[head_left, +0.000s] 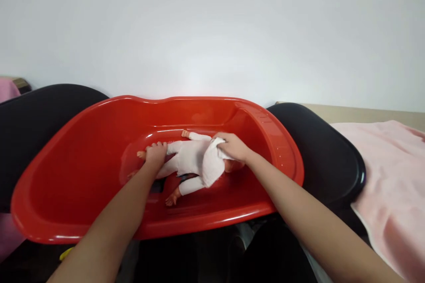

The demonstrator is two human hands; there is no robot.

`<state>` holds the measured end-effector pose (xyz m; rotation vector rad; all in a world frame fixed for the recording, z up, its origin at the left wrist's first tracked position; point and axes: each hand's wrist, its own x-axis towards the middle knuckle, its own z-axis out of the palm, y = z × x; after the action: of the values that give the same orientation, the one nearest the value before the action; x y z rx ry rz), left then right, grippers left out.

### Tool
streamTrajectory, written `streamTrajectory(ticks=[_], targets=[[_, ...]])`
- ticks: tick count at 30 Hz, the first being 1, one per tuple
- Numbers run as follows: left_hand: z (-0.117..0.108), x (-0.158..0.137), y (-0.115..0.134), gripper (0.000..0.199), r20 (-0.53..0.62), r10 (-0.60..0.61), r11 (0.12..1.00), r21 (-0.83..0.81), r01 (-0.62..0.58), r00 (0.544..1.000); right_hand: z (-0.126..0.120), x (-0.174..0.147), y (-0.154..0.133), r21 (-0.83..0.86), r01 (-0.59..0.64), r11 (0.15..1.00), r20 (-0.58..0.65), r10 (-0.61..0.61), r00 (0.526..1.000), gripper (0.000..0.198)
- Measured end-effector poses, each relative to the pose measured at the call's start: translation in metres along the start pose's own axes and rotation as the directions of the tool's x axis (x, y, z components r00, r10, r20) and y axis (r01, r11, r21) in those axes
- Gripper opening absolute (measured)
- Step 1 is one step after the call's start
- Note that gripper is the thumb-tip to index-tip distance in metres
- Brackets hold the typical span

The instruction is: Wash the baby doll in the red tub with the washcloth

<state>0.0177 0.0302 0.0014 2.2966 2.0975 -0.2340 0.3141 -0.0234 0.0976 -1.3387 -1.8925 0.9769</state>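
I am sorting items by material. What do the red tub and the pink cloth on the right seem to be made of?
Red tub: probably moulded plastic, glossy, with bright highlights along its smooth rim. Pink cloth: seemingly soft towelling fabric, matt, lying in folds.

No text, label, brand, number or sign can be read anywhere in this view. The red baby bathtub (83,150) shows only faint raised marks on its right rim, too small and blurred to make out.
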Motion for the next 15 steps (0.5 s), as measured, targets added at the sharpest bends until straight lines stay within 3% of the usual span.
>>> streamTrajectory(ticks=[3,6,8,12,15], targets=[[-0.001,-0.002,-0.001,0.038,0.02,0.008,0.999,0.052,-0.009,1.0,-0.014,0.017,0.008,0.127,-0.038,0.991,-0.34,0.079,0.937,0.022],[-0.002,-0.002,-0.001,0.037,0.04,0.005,0.997,0.076,-0.008,0.999,-0.011,0.032,0.007,0.24,-0.006,0.971,-0.499,0.129,0.857,0.02],[-0.003,-0.003,-0.001,0.037,0.054,0.003,0.996,0.088,-0.008,0.999,-0.004,0.036,0.004,0.318,-0.009,0.948,-0.487,0.172,0.856,0.021],[-0.004,-0.004,0.001,0.038,0.062,-0.007,0.995,0.095,0.001,0.998,0.008,0.029,-0.005,0.494,-0.049,0.868,-0.348,0.249,0.904,0.025],[-0.005,-0.006,0.002,0.039,0.062,-0.032,0.996,0.081,0.027,0.998,0.01,0.024,-0.008,0.576,-0.103,0.811,-0.291,0.32,0.902,0.026]])
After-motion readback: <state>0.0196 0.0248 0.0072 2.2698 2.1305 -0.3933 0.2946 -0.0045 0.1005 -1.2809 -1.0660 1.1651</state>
